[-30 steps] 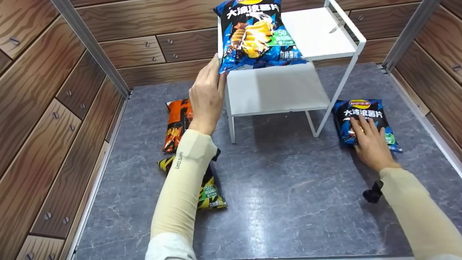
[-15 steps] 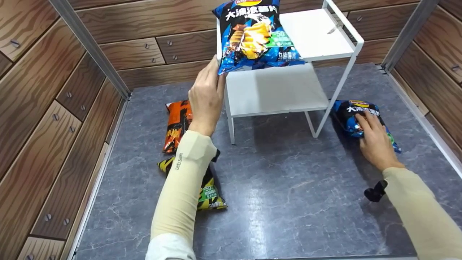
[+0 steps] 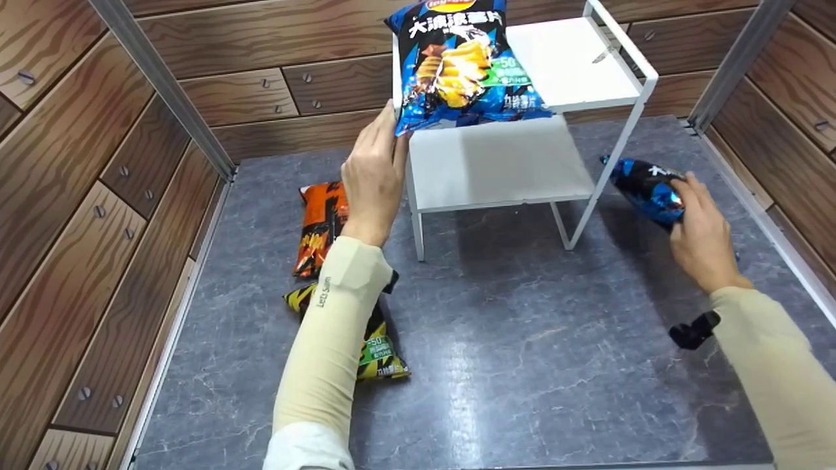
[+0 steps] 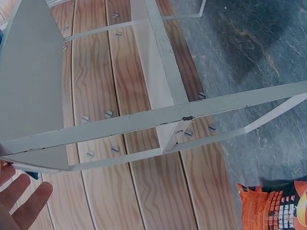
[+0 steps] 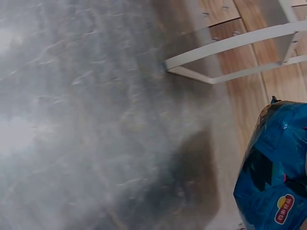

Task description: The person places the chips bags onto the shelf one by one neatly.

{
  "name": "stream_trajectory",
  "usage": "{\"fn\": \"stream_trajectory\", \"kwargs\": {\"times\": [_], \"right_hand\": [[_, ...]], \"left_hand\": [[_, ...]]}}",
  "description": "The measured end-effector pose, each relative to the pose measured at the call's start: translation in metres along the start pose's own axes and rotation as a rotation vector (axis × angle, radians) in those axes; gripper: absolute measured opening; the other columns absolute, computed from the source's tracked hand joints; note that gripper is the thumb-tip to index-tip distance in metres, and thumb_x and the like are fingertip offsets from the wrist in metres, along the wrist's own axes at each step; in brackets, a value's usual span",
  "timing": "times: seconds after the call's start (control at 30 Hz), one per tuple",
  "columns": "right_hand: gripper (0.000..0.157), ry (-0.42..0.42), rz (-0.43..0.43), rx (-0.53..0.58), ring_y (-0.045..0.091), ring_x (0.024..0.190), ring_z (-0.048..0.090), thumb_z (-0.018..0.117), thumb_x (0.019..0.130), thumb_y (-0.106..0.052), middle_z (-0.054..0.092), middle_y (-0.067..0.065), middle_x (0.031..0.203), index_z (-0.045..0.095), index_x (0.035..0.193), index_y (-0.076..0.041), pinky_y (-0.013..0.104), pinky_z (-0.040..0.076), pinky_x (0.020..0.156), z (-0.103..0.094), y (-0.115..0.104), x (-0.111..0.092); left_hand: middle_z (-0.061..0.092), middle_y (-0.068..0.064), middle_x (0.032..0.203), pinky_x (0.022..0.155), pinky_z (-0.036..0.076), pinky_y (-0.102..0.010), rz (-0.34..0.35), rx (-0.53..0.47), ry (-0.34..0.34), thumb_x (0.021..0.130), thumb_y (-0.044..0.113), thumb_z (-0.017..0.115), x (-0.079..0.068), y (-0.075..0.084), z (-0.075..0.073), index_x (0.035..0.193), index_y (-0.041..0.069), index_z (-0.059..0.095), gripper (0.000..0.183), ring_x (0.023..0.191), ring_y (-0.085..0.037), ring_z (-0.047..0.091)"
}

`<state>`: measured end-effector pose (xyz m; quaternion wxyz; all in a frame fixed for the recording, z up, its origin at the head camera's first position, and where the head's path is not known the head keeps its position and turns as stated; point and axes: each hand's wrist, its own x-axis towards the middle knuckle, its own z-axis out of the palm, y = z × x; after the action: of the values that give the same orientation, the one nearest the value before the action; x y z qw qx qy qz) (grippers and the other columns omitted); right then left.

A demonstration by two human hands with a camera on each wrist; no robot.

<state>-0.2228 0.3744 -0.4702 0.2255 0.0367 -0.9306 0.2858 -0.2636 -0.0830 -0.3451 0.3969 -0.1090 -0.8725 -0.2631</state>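
On the right of the head view, my right hand (image 3: 705,235) grips a blue and black bag of potato chips (image 3: 650,189), lifted off the floor and tilted; the right wrist view shows part of its blue side (image 5: 268,167). My left hand (image 3: 373,176) is at the near left corner of a white two-tier shelf (image 3: 568,59), its fingers (image 4: 33,203) extended below the top tier in the left wrist view. Just beside it, a second blue and black chip bag (image 3: 457,72) lies on the top tier, overhanging the front edge. The left thumb's contact is hidden.
An orange bag (image 3: 320,222) and a yellow and black chip bag (image 3: 382,352) lie on the grey marbled floor (image 3: 522,326), partly behind my left arm. Wood-patterned walls (image 3: 117,261) enclose the sides and back. The shelf's right legs stand near the held bag.
My right hand has gone from lying flat on the chip bag to gripping it, raising it and shifting slightly right. The left hand and the bag on the shelf have stayed put.
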Motion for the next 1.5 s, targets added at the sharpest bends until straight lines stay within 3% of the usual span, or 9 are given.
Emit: {"fn": "stream_trajectory", "kwargs": {"times": [0.33,0.53,0.77,1.0,1.2,1.37,1.5], "right_hand": [[0.07,0.064,0.008,0.017,0.045,0.145,0.03,0.04,0.078,0.02,0.033,0.017,0.16,0.044,0.144,-0.001,0.057,0.021,0.121,-0.031,-0.026,0.027],[0.066,0.13,0.014,-0.005,0.041,0.147,0.029,0.041,0.083,0.02,0.033,0.012,0.16,0.046,0.144,-0.004,0.054,0.018,0.123,-0.052,-0.049,0.046],[0.064,0.207,-0.07,-0.01,0.04,0.144,0.037,0.04,0.081,0.018,0.043,0.012,0.155,0.052,0.14,-0.004,0.051,0.024,0.122,-0.075,-0.075,0.068],[0.058,0.251,-0.146,-0.012,0.04,0.143,0.038,0.037,0.084,0.02,0.045,0.019,0.151,0.053,0.136,0.0,0.042,0.023,0.123,-0.096,-0.103,0.083],[0.056,0.297,-0.212,-0.029,0.033,0.144,0.039,0.035,0.082,0.021,0.048,0.019,0.148,0.054,0.132,0.002,0.033,0.022,0.123,-0.112,-0.128,0.095],[0.065,0.349,-0.232,-0.045,0.029,0.136,0.049,0.034,0.08,0.017,0.055,0.013,0.142,0.056,0.136,-0.009,0.042,0.036,0.118,-0.123,-0.152,0.105],[0.067,0.363,-0.245,-0.044,0.037,0.129,0.052,0.034,0.079,0.014,0.058,0.018,0.136,0.057,0.136,-0.013,0.057,0.039,0.11,-0.125,-0.173,0.11]], "left_hand": [[0.064,-0.007,0.136,0.097,0.055,-0.038,0.0,0.003,0.005,0.104,0.039,0.048,0.0,0.001,0.001,0.143,0.012,0.055,0.048,0.124,-0.021,0.062],[0.063,-0.005,0.137,0.095,0.056,-0.038,-0.005,0.014,0.005,0.104,0.039,0.048,0.0,0.0,0.001,0.143,0.013,0.055,0.047,0.124,-0.02,0.062],[0.062,-0.005,0.139,0.096,0.056,-0.037,-0.009,0.009,0.006,0.104,0.038,0.049,-0.001,0.0,0.0,0.142,0.012,0.056,0.047,0.124,-0.021,0.062],[0.06,-0.005,0.141,0.098,0.054,-0.037,-0.019,0.002,-0.009,0.104,0.041,0.047,-0.001,0.001,0.0,0.144,0.013,0.053,0.049,0.126,-0.021,0.06],[0.059,-0.005,0.141,0.097,0.055,-0.037,-0.015,0.002,-0.011,0.104,0.04,0.047,-0.001,0.002,0.002,0.144,0.012,0.053,0.049,0.126,-0.021,0.061],[0.059,-0.005,0.142,0.098,0.054,-0.037,-0.01,-0.005,-0.006,0.104,0.04,0.047,-0.001,0.002,0.002,0.143,0.012,0.054,0.048,0.126,-0.022,0.061],[0.059,-0.005,0.142,0.099,0.054,-0.037,-0.006,-0.003,0.005,0.104,0.038,0.048,-0.001,0.001,0.002,0.143,0.011,0.054,0.048,0.126,-0.022,0.061]]}}
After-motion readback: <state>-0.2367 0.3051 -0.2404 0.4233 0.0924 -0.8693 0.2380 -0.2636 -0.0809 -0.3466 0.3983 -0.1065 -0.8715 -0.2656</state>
